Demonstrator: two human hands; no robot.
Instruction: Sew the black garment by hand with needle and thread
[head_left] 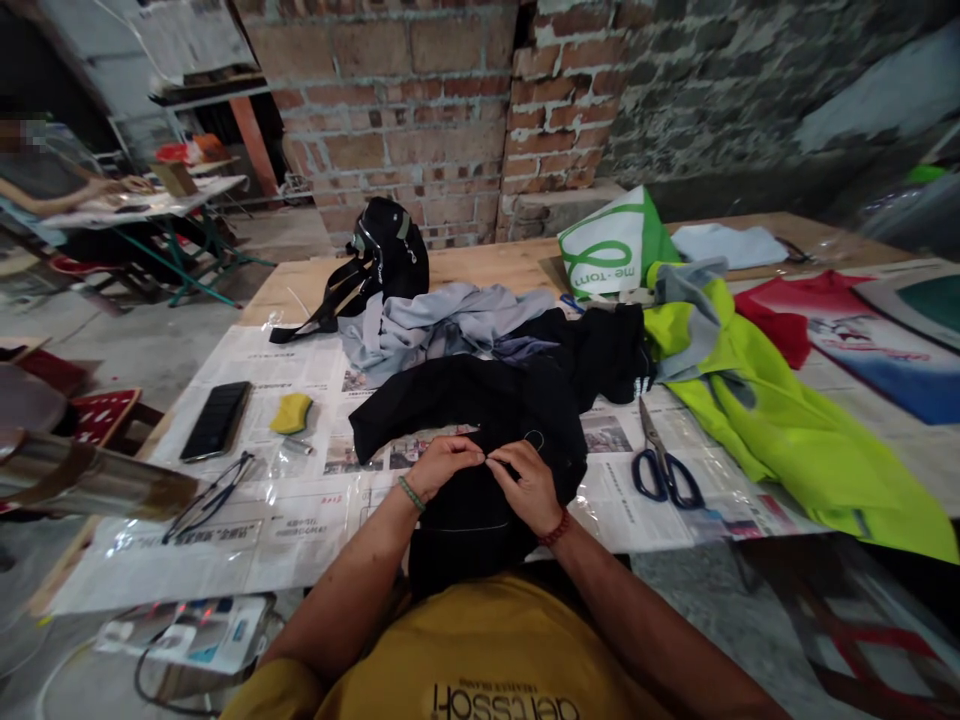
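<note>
My left hand [448,466] and my right hand [525,484] meet fingertip to fingertip over a black garment [480,390]. Both are closed in a pinch; whatever lies between the fingers is too small to make out. A thin pale curve, perhaps thread, shows against the black cloth just behind my right hand. The garment spreads over the table and hangs down toward my lap, with a sleeve-like part reaching left. To the right of my right hand lies a pair of scissors [663,468] with dark blue handles, its blades pointing away from me.
Newspaper under clear plastic [300,540] covers the table. On the left lie a phone [216,421], a yellow sponge [291,412], eyeglasses [210,500] and a metal flask [90,478]. Grey cloth [450,325], a black bag [390,250] and a neon-yellow garment [780,420] lie beyond. A person sits far left.
</note>
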